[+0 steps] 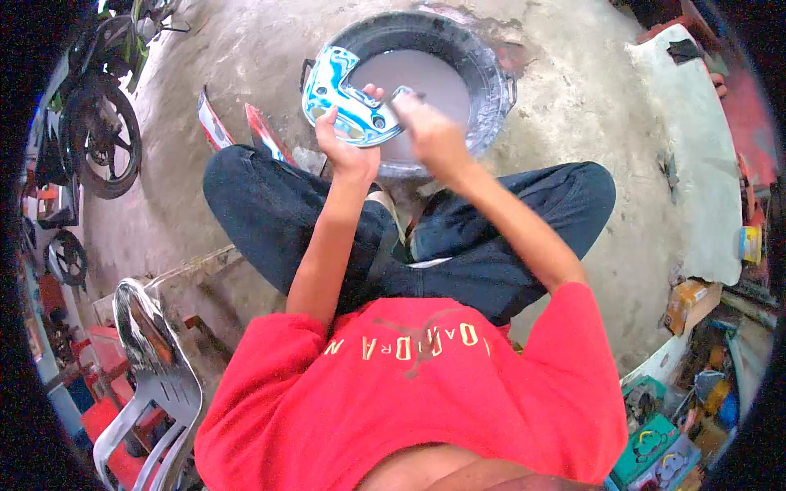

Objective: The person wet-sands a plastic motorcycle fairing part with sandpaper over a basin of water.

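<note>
1. the work looks under way, not finished – the glossy blue-and-white curved panel with round holes (350,106) is up in the hands, above the near left part of the wide round black tub (490,78), which holds murky grey water (438,74)
2. the bare left hand (350,151) grips the panel's lower edge, thumb on the near face and fingers curled round behind – a firm pinch, as far as it shows
3. the bare right hand (430,135) is at the panel's right end, blurred; something small and pale shows by its fingertips, but i cannot tell what it is, nor how tightly the fingers close
4. what is done and what is left on the panel's surface cannot be read from here; the white-and-red narrow curved strip (214,121) and the red-and-white narrow curved strip (267,133) lie on the bare concrete floor (565,123), left of the tub, and whether they have had their turn is not shown
5. counted: one panel, one tub, two strips, two hands; at the far left, two dark spoked wheels (106,143) and one grey plastic chair (168,385)
</note>
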Motion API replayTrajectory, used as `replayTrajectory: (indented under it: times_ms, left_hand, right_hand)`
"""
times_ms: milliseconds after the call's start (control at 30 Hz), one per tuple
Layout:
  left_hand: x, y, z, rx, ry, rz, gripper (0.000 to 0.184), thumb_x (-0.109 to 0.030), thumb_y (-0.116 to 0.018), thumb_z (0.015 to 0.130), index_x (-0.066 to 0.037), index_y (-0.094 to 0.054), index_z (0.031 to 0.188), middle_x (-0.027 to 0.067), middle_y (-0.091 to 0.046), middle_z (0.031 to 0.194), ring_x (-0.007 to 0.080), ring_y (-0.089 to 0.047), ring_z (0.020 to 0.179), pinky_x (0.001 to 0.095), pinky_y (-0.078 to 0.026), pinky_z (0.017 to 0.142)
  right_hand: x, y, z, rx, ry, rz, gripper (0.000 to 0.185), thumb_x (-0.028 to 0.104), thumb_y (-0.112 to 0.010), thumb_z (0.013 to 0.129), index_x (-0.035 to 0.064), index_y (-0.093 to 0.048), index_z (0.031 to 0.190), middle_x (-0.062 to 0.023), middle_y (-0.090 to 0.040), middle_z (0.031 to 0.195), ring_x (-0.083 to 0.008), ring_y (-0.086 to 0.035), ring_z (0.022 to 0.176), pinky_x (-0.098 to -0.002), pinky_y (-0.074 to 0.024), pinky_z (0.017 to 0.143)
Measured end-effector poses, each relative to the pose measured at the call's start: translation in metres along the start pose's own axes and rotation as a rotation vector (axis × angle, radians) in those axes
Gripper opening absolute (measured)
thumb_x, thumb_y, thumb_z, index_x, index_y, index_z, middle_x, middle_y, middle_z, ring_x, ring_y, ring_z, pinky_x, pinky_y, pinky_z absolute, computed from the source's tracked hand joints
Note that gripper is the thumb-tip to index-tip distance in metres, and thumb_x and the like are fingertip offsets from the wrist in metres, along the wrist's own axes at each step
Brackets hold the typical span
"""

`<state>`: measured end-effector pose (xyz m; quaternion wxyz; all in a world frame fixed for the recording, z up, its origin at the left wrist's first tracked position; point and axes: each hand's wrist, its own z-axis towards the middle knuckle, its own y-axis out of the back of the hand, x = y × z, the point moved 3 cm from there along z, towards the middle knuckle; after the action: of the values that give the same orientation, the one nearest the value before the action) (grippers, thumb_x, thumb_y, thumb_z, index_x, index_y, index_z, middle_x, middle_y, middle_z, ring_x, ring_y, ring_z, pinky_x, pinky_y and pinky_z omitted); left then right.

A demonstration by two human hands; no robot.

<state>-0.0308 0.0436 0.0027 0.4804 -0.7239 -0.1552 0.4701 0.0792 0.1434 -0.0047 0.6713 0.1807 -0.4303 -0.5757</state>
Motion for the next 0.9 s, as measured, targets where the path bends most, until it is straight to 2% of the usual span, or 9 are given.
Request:
replayTrajectory:
  times_ms: [133, 233, 333, 400, 567, 667, 700, 800, 900]
  left_hand:
    - [-0.002, 0.007, 0.003, 0.044, 0.093, -0.146, 0.071, -0.032, -0.048, 0.083, 0.002, -0.039, 0.144, 0.0311, -0.059, 0.125, 0.0462, -0.060, 0.116, 0.0569, -0.041, 0.109]
    - [-0.002, 0.005, -0.002, -0.016, 0.031, -0.018, 0.069, -0.032, -0.049, 0.083, 0.003, -0.040, 0.143, 0.0296, -0.060, 0.125, 0.0457, -0.060, 0.116, 0.0573, -0.042, 0.108]
    - [0.001, 0.010, 0.004, -0.033, -0.056, 0.027, 0.067, -0.031, -0.049, 0.084, 0.002, -0.041, 0.143, 0.0293, -0.060, 0.125, 0.0432, -0.062, 0.115, 0.0568, -0.046, 0.105]
    - [-0.005, 0.010, 0.001, -0.010, 0.079, -0.051, 0.067, -0.031, -0.048, 0.085, 0.003, -0.041, 0.142, 0.0280, -0.061, 0.124, 0.0416, -0.063, 0.114, 0.0549, -0.047, 0.105]
    - [0.000, 0.005, 0.001, -0.028, -0.006, 0.081, 0.071, -0.037, -0.049, 0.084, 0.002, -0.040, 0.142, 0.0277, -0.061, 0.124, 0.0432, -0.061, 0.115, 0.0546, -0.045, 0.105]
    - [0.000, 0.016, 0.006, -0.039, 0.046, 0.021, 0.070, -0.035, -0.048, 0.084, 0.003, -0.039, 0.143, 0.0285, -0.060, 0.125, 0.0441, -0.060, 0.116, 0.0553, -0.045, 0.105]
    - [-0.006, 0.010, 0.002, -0.014, 0.068, -0.004, 0.065, -0.032, -0.044, 0.087, 0.002, -0.040, 0.142, 0.0275, -0.061, 0.122, 0.0401, -0.061, 0.114, 0.0532, -0.046, 0.104]
    - [-0.008, 0.002, 0.006, -0.034, 0.026, -0.046, 0.069, -0.033, -0.043, 0.086, 0.001, -0.036, 0.145, 0.0295, -0.058, 0.126, 0.0422, -0.060, 0.115, 0.0548, -0.046, 0.104]
    - [-0.010, 0.000, 0.007, 0.033, 0.036, -0.072, 0.070, -0.032, -0.045, 0.086, 0.001, -0.033, 0.147, 0.0311, -0.055, 0.128, 0.0445, -0.059, 0.117, 0.0565, -0.044, 0.106]
  right_hand:
    - [0.046, 0.015, 0.001, -0.015, 0.223, 0.162, 0.042, 0.003, -0.054, 0.086, -0.0030, -0.058, 0.128, -0.0243, -0.065, 0.126, -0.0348, -0.066, 0.115, -0.0438, -0.0525, 0.098]
    - [-0.005, 0.008, 0.015, 0.002, -0.095, 0.019, 0.043, 0.002, -0.054, 0.088, -0.0014, -0.059, 0.130, -0.0252, -0.062, 0.130, -0.0373, -0.064, 0.118, -0.0439, -0.0515, 0.100]
    - [0.024, 0.011, -0.002, 0.115, -0.031, 0.050, 0.044, 0.002, -0.054, 0.087, -0.0013, -0.058, 0.131, -0.0254, -0.061, 0.131, -0.0374, -0.063, 0.118, -0.0442, -0.0512, 0.100]
    - [0.056, 0.014, -0.009, 0.026, 0.194, 0.102, 0.043, 0.003, -0.055, 0.087, -0.0016, -0.058, 0.130, -0.0237, -0.064, 0.126, -0.0371, -0.064, 0.117, -0.0442, -0.0517, 0.099]
    - [0.005, 0.005, 0.007, 0.091, -0.003, 0.015, 0.041, 0.012, -0.054, 0.090, -0.0041, -0.058, 0.128, -0.0229, -0.063, 0.129, -0.0352, -0.063, 0.119, -0.0440, -0.0509, 0.102]
    - [0.048, 0.017, -0.004, -0.021, 0.200, 0.062, 0.038, 0.000, -0.056, 0.086, -0.0025, -0.062, 0.123, -0.0216, -0.066, 0.124, -0.0352, -0.065, 0.115, -0.0429, -0.0532, 0.097]
    - [0.056, 0.022, -0.002, -0.040, 0.172, 0.116, 0.038, -0.002, -0.056, 0.086, -0.0002, -0.063, 0.123, -0.0223, -0.066, 0.122, -0.0356, -0.065, 0.114, -0.0433, -0.0536, 0.096]
    - [0.021, 0.028, 0.012, -0.043, 0.014, 0.176, 0.040, -0.002, -0.058, 0.086, 0.0034, -0.063, 0.125, -0.0216, -0.068, 0.118, -0.0355, -0.068, 0.108, -0.0446, -0.0543, 0.092]
    - [-0.004, 0.048, 0.021, -0.139, -0.240, 0.262, 0.024, 0.009, -0.060, 0.091, 0.0015, -0.067, 0.112, -0.0204, -0.070, 0.111, -0.0369, -0.068, 0.103, -0.0434, -0.0534, 0.090]
